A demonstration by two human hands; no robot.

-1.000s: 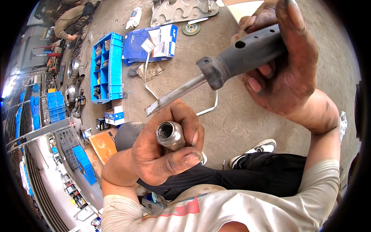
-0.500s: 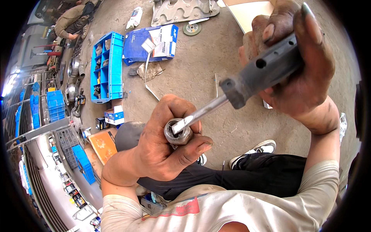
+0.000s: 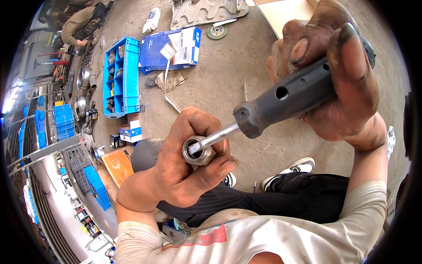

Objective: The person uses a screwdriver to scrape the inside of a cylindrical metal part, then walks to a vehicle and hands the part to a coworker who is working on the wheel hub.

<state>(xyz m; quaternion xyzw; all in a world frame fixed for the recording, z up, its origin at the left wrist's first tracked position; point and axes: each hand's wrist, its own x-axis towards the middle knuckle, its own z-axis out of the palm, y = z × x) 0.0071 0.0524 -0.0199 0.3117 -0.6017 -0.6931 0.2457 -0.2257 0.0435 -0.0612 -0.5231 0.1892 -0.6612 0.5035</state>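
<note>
My left hand is wrapped round a hollow, round metal fitting with its open end facing up. In my right hand is a screwdriver with a dark grey, holed handle and a short steel shaft. The flat tip of the screwdriver reaches into the mouth of the fitting, at a slant from the upper right. Whether the tip touches the inner wall I cannot tell. Both hands have grimy fingers. The lower part of the fitting is hidden by my left fingers and palm.
On the concrete floor lie a blue divided parts bin, a blue and white box, a grinding disc and a grey metal plate. An orange box is beside my left arm. Another person bends down at far left.
The screwdriver has slid down and to the left, its tip deeper in the fitting's mouth, and its handle has come lower. My left hand stays nearly still.
</note>
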